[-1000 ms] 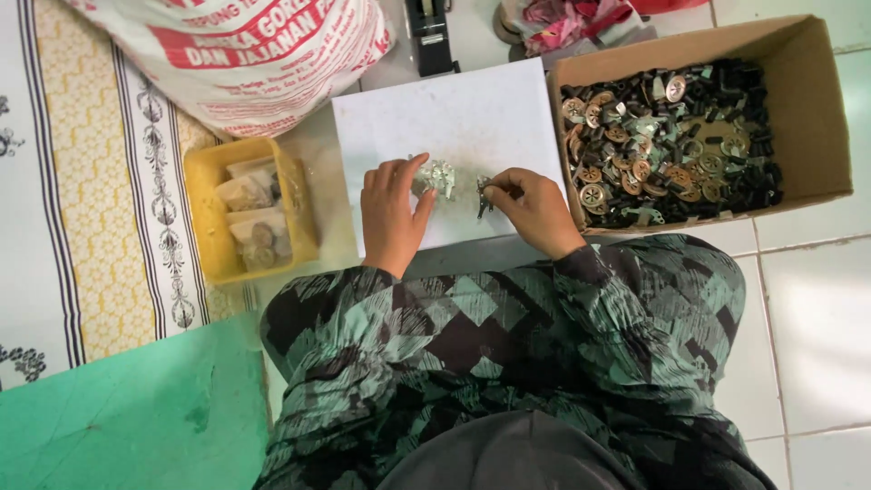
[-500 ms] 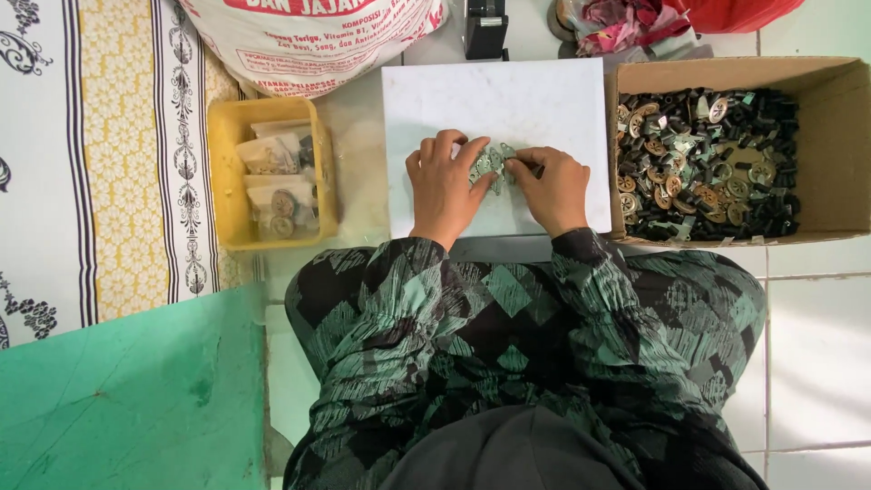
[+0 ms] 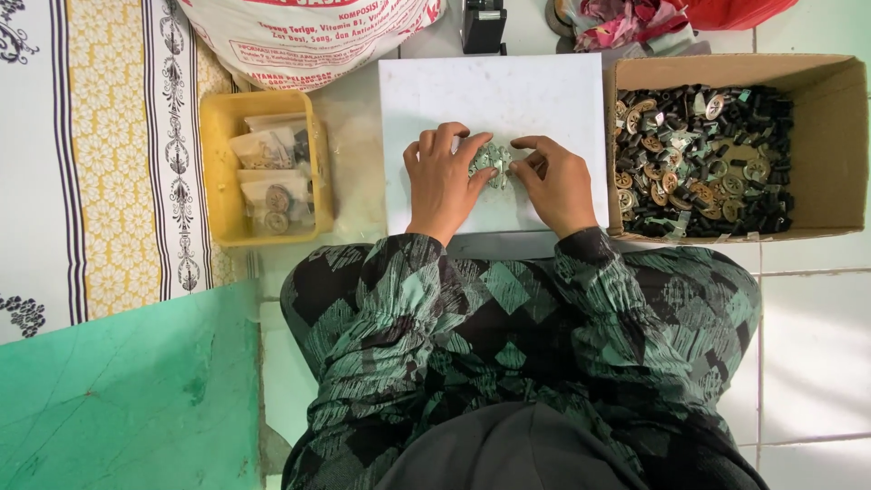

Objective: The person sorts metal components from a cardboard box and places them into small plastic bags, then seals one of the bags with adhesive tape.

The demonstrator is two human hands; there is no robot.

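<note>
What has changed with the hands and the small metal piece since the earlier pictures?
The left hand and right hand drew closer together around the small metal piece, now pinched from both sides. The white board, cardboard box and yellow tray stayed put.

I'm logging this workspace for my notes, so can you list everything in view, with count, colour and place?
small metal piece: one, greenish-silver, on the board between both hands
board: one, white, on the floor ahead of the person
cardboard box: one, brown, right of the board
small parts: many, black and brassy, heaped in the box
tray: one, yellow, left of the board
clear bags: a few, holding small parts, in the tray
sack: one, white with red print, top left
patterned cloth: one, white and yellow, far left
green sheet: one, bottom left
left hand: touching the piece
right hand: touching the piece
</note>
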